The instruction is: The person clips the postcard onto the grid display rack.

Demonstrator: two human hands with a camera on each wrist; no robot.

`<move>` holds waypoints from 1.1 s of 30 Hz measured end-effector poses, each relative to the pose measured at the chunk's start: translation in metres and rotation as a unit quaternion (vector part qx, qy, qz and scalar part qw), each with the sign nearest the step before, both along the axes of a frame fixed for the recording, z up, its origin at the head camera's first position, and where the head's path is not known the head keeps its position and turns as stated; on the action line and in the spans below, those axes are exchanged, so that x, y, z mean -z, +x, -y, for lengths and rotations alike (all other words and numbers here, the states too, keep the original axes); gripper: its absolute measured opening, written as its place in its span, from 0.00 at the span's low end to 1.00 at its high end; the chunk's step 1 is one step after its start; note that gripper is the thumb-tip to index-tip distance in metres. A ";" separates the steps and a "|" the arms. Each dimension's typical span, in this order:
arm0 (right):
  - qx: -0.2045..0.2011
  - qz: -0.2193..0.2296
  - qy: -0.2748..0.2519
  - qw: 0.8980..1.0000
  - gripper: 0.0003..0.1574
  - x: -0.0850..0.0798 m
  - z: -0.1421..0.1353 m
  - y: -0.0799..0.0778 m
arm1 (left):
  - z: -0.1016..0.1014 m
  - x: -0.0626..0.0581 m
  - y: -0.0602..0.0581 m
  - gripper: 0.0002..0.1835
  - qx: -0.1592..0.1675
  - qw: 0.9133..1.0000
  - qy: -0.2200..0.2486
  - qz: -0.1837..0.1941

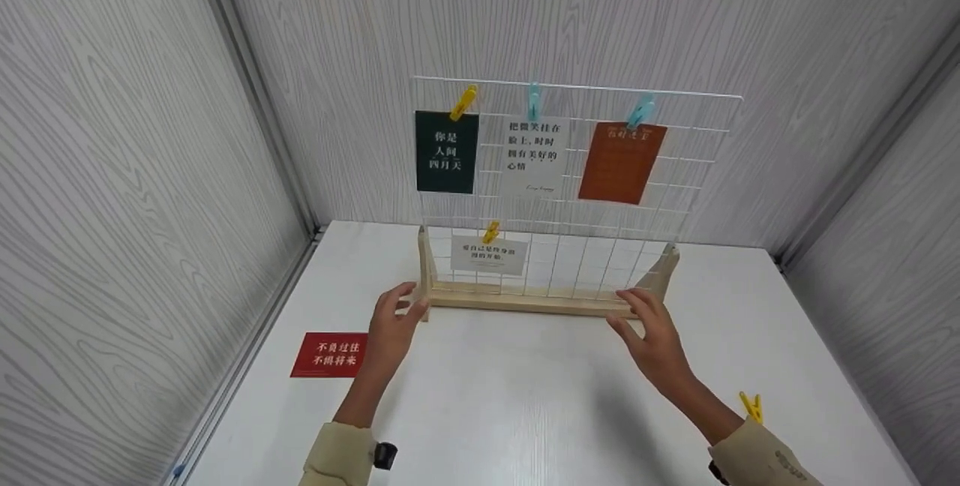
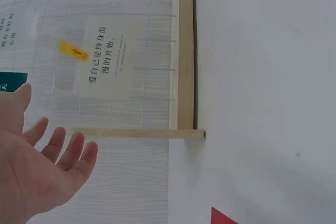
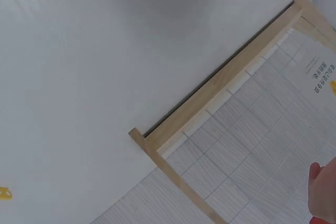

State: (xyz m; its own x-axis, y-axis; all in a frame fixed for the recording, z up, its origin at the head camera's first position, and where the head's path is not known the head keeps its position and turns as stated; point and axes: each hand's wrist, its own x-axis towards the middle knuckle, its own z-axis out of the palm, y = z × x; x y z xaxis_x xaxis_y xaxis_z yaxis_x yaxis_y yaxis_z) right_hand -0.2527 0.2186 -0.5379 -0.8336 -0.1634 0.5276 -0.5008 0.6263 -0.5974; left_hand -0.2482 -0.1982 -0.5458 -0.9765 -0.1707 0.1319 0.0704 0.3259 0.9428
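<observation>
A white wire grid (image 1: 570, 238) stands upright in a wooden base (image 1: 525, 304). My left hand (image 1: 394, 325) is in front of the base's left end, fingers loosely bent and holding nothing. Near its right end, my right hand (image 1: 652, 336) has its fingers spread, also with nothing in them. Across the grid's upper part hang a dark green card (image 1: 447, 160) under a yellow clip (image 1: 464, 103), a white card (image 1: 534, 163) under a light blue clip (image 1: 534, 102), and a tilted orange card (image 1: 621, 167) under another blue clip (image 1: 642, 110). Lower left, a yellow clip (image 2: 73, 51) holds a small white card (image 2: 107, 59).
On the white table (image 1: 495, 403), a red card (image 1: 327, 355) lies left of the left forearm, which overlaps its edge. A loose yellow clip (image 1: 753, 406) lies right of the right forearm. Wood-grain panels (image 1: 127, 171) enclose the table at the back and sides.
</observation>
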 end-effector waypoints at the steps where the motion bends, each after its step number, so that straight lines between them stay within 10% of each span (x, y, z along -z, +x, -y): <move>1: 0.005 0.002 0.000 1.000 0.30 0.001 -0.004 0.002 | 0.003 0.001 0.002 0.29 -0.005 1.000 -0.006 0.001; 33: 0.144 0.166 0.036 0.975 0.39 0.060 -0.127 0.049 | 0.117 0.056 0.039 0.32 -0.126 0.984 -0.082 0.091</move>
